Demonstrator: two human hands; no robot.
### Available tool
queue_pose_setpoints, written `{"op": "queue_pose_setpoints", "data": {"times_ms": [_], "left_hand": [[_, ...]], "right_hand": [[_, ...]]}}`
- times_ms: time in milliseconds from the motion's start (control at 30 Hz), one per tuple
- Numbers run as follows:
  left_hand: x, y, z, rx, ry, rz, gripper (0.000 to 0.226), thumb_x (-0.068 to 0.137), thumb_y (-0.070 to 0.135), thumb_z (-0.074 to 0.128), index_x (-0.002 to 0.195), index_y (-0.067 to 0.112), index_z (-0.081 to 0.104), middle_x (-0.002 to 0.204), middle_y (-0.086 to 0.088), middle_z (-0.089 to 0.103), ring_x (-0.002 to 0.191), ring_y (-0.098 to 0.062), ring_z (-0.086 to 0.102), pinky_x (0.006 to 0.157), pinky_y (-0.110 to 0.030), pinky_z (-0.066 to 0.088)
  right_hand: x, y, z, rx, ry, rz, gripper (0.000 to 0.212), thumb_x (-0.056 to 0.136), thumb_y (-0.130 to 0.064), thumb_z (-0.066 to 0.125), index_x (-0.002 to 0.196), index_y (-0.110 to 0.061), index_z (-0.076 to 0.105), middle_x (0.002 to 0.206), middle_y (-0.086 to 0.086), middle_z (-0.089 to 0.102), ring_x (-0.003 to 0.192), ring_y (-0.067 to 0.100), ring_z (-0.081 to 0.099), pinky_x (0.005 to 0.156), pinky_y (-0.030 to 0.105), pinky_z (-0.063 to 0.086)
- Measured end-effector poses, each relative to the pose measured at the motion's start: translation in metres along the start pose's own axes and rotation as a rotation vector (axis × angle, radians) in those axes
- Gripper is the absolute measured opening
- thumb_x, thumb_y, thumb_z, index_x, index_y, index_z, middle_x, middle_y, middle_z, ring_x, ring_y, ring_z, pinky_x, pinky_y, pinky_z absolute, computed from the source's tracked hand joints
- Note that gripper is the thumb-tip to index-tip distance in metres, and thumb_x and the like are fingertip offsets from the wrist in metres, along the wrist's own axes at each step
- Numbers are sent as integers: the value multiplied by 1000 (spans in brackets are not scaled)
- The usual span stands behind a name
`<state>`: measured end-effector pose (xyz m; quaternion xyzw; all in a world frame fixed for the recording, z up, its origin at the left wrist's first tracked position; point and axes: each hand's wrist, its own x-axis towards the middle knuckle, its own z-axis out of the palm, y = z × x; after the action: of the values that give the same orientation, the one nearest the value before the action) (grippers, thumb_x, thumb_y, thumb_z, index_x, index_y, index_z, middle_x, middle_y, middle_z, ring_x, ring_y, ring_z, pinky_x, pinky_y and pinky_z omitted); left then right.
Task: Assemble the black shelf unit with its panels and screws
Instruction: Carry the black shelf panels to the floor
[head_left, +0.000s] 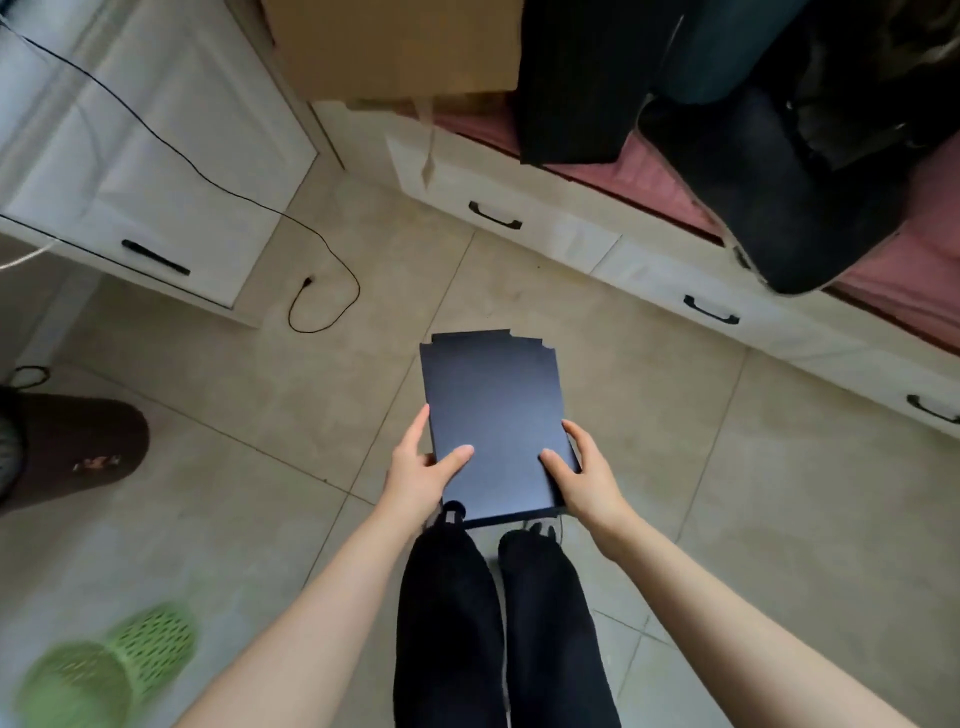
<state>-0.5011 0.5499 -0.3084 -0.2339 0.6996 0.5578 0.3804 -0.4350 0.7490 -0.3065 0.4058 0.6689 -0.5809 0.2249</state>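
I hold a stack of flat black shelf panels out in front of me above the tiled floor. The top panel has notched far corners, and another panel's edge shows beneath it. My left hand grips the stack's left edge, thumb on top. On the right edge my right hand grips it the same way. No screws are in view. My legs in black trousers stand just below the panels.
White drawers with black handles run under a bed with a pink sheet at the right. A white cabinet stands at the left, a black cable trailing on the floor. A green basket lies at bottom left. A cardboard box sits at the back.
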Motion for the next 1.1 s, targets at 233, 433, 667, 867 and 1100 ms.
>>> {"op": "queue_pose_setpoints", "data": {"times_ms": [233,433,667,867,1100], "left_hand": [[121,-76,34,90,22,-19,84,90,30,74,157,33,24,128,-6,67,110,-24,68,100,-47,54],[223,-136,42,128,45,-26,83,89,36,75,156,33,26,143,-6,56,123,-31,60,102,-52,52],[310,-198,43,182,53,24,80,91,36,71,154,41,22,138,-5,59,121,-25,61,98,-48,55],[354,-241,46,142,39,46,77,92,36,69,145,55,17,137,-3,58,120,-22,61,92,-46,59],[391,-278,51,159,34,48,82,92,30,71,143,55,12,121,7,60,102,-3,63,81,-25,59]], "right_hand": [[125,59,2,-38,-26,24,53,96,-32,61,144,-32,38,127,-7,56,101,6,62,70,20,52],[230,109,25,-88,-75,45,51,96,-34,62,140,-33,38,121,-1,58,94,15,66,63,30,61],[312,180,59,-115,-83,-14,49,97,-32,60,140,-34,36,108,9,63,87,18,66,63,23,56],[355,216,73,-201,-25,-122,52,95,-37,63,140,-42,37,104,-3,59,89,14,63,63,21,57],[390,247,78,-283,-76,-114,55,93,-37,66,135,-44,31,103,-9,56,87,15,64,63,23,58]]}}
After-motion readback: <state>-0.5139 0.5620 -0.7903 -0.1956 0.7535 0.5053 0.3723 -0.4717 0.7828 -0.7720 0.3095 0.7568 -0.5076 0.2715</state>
